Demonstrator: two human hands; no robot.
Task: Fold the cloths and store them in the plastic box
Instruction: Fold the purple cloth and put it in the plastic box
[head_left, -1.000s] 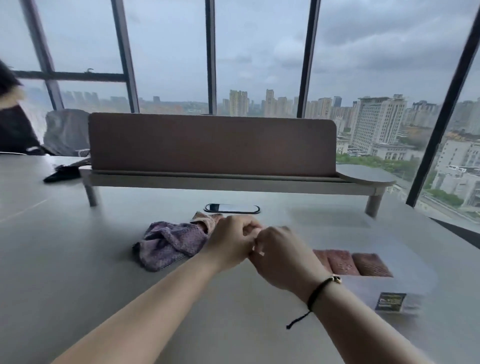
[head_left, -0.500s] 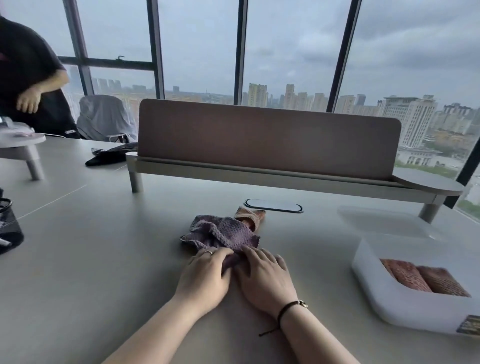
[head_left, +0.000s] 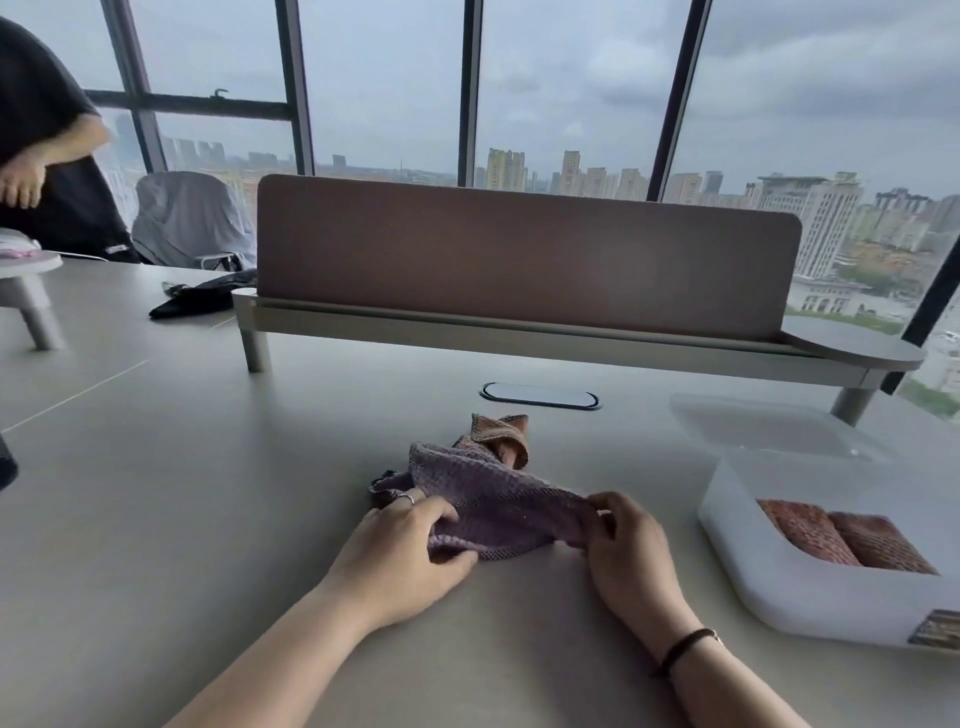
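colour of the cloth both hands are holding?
Purple cloth, waffle-knit with a darker edge; head view, the only one.

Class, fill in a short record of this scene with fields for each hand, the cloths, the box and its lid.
Left hand: left hand grips the purple cloth
Right hand: right hand pinches the same cloth's other end
Orange cloth: orange cloth lies crumpled behind the purple one
Plastic box: plastic box open, two folded reddish cloths inside
Lid: lid rests on table behind box
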